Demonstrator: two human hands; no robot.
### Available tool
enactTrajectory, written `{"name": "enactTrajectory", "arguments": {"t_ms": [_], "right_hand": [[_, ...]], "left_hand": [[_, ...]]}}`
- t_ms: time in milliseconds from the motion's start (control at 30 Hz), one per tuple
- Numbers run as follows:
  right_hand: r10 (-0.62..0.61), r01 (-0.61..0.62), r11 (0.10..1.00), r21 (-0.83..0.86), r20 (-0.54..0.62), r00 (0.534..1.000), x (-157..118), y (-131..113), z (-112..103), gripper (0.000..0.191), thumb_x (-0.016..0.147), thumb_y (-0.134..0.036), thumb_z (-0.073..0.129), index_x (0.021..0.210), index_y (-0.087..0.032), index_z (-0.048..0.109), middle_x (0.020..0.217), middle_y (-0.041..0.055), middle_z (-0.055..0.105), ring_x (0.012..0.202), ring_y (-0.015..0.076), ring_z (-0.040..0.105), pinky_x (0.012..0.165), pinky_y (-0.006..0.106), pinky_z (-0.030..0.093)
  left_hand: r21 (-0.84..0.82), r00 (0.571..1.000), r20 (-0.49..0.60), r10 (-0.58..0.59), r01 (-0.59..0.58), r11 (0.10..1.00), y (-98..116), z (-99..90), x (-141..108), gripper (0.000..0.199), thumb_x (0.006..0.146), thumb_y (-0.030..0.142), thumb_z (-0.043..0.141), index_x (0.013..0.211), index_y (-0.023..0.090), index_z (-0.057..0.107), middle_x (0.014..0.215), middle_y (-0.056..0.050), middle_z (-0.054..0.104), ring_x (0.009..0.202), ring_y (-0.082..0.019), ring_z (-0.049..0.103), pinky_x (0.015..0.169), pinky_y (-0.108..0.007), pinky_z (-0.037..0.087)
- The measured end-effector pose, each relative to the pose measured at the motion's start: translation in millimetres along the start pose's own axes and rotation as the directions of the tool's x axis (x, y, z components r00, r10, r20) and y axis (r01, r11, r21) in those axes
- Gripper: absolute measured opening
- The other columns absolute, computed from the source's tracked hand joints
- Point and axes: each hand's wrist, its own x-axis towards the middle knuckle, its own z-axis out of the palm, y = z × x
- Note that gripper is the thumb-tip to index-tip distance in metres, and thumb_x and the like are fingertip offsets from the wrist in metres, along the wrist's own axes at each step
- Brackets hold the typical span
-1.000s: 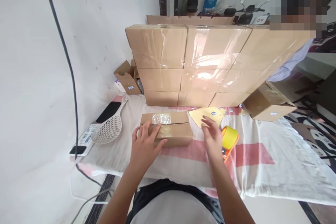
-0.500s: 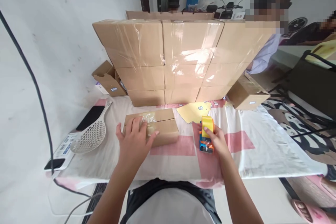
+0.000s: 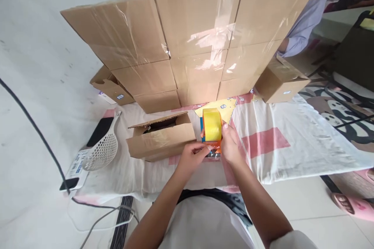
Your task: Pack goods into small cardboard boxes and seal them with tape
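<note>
Away from the cardboard box [image 3: 162, 144], whose flap now stands raised, the left hand [image 3: 194, 155] has moved to the lower end of the tape dispenser [image 3: 212, 125], fingers drawn narrow; whether they pinch tape I cannot tell. I see the right hand [image 3: 230, 142] holding the dispenser just right of the box, which rests on the counter [image 3: 309, 159].

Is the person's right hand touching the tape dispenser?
Touching. The head view shows the right hand gripping the tape dispenser, pressed against its right side with no gap between them.
</note>
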Motion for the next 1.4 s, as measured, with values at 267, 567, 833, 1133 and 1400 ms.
{"name": "enactTrajectory", "arguments": {"t_ms": [267, 567, 833, 1133, 1400], "right_hand": [[-0.138, 0.084, 0.95, -0.302, -0.162, 0.977, 14, 28, -19, 0.056, 0.098, -0.071, 0.032, 0.068, -0.026, 0.046, 0.065, 0.0008, 0.049, 0.06, 0.0192, 0.044, 0.058, 0.035, 0.038], [-0.182, 0.075, 0.939, -0.336, -0.297, 0.937, 21, 23, -16, 0.05, 0.103, -0.06, 0.033, 0.066, -0.025, 0.034, 0.061, -0.0023, 0.04, 0.057, 0.0161, 0.036, 0.056, 0.032, 0.032], [-0.046, -0.039, 0.979, -0.202, -0.401, 0.915, 28, 30, -18, 0.052, 0.098, -0.067, 0.039, 0.068, -0.025, 0.044, 0.066, -0.0008, 0.05, 0.065, 0.0179, 0.047, 0.064, 0.031, 0.042], [0.083, -0.1, 0.993, -0.062, -0.227, 0.97, 22, 29, -8, 0.04, 0.075, -0.058, 0.077, 0.079, -0.022, 0.059, 0.075, 0.0001, 0.064, 0.069, 0.0184, 0.06, 0.062, 0.029, 0.048], [0.198, -0.195, 0.954, 0.23, 0.008, 0.98, 18, 34, -25, 0.032, 0.08, -0.048, 0.076, 0.1, -0.024, 0.068, 0.099, 0.0052, 0.075, 0.09, 0.025, 0.071, 0.075, 0.035, 0.056]], "left_hand": [[0.109, 0.99, -0.071, 0.119, -0.111, 0.988, 6, -2.4, 2, 0.02, 0.084, 0.037, 0.072, 0.08, 0.019, 0.079, 0.084, -0.004, 0.074, 0.082, -0.019, 0.067, 0.072, -0.027, 0.05], [-0.103, 0.981, -0.038, -0.19, 0.186, 0.977, -4, 10.2, -3, 0.031, 0.072, 0.038, 0.079, 0.093, 0.015, 0.074, 0.074, -0.005, 0.076, 0.061, -0.016, 0.069, 0.058, -0.025, 0.052], [-0.085, 0.963, -0.124, -0.241, 0.231, 0.969, -18, 15.6, -16, 0.03, 0.072, 0.041, 0.08, 0.079, 0.015, 0.069, 0.075, -0.006, 0.076, 0.054, -0.012, 0.064, 0.054, -0.024, 0.051], [-0.073, 0.973, -0.116, -0.199, 0.192, 0.979, -25, 26.1, -19, 0.018, 0.076, 0.034, 0.075, 0.077, 0.017, 0.068, 0.076, -0.005, 0.076, 0.059, -0.013, 0.066, 0.057, -0.024, 0.054], [-0.012, 0.977, -0.102, -0.186, 0.186, 0.983, -23, 21.9, -13, 0.014, 0.077, 0.032, 0.072, 0.077, 0.018, 0.069, 0.077, -0.004, 0.075, 0.067, -0.016, 0.069, 0.059, -0.025, 0.054]]}}
